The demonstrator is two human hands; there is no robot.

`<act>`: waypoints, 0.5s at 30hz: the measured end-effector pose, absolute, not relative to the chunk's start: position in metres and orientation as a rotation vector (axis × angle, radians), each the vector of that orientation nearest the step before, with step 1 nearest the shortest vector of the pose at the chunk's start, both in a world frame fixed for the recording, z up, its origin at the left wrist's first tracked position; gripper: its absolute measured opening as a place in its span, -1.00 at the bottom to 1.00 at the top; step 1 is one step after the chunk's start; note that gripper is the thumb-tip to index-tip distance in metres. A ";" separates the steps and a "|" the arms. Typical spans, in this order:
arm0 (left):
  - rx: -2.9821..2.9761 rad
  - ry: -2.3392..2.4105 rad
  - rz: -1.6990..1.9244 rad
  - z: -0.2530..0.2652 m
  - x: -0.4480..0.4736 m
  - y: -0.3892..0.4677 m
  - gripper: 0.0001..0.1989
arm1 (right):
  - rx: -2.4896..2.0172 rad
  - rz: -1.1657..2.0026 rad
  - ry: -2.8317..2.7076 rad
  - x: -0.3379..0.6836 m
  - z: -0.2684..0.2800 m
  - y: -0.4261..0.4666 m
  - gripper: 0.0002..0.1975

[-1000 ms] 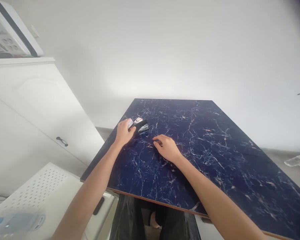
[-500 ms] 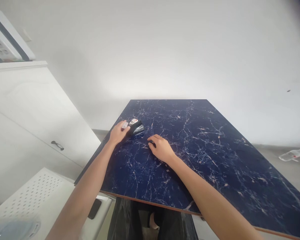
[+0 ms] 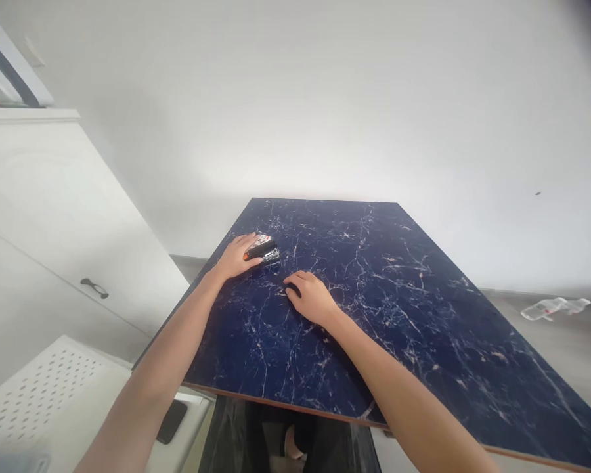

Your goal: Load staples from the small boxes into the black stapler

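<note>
On the left part of the dark blue marbled table [image 3: 320, 355] lies a black stapler [image 3: 266, 251] with a silvery metal side. A small white box with red marks [image 3: 261, 240] sits at its top, and a spot of orange shows by my palm. My left hand [image 3: 237, 255] is closed round the near-left end of the stapler, thumb in front and fingers behind, partly hiding it. Just right of it, my right hand [image 3: 311, 297] rests on the tabletop with loosely curved fingers apart and nothing in them.
A white cabinet [image 3: 54, 217] with a dark handle [image 3: 94, 288] stands at the left. Below it, a black phone-like object [image 3: 172, 422] lies on a white surface beside a perforated panel [image 3: 39, 387]. A clear plastic package [image 3: 554, 307] lies beyond the table's right edge, near the wall.
My left hand has shifted onto the stapler, and the small pale box that was under its fingers no longer shows separately. My right hand stays resting. The whole view has shifted slightly.
</note>
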State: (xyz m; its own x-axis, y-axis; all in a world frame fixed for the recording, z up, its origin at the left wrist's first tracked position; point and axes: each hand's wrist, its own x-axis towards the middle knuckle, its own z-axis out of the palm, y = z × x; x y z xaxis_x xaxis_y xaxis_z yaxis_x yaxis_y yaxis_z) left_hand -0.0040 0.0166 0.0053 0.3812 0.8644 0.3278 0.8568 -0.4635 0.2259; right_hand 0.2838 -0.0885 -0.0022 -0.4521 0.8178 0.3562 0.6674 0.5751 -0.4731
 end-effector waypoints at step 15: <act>2.562 1.545 0.706 0.003 0.001 0.018 -0.31 | -1.069 0.270 -2.332 0.283 -0.008 -0.086 -0.78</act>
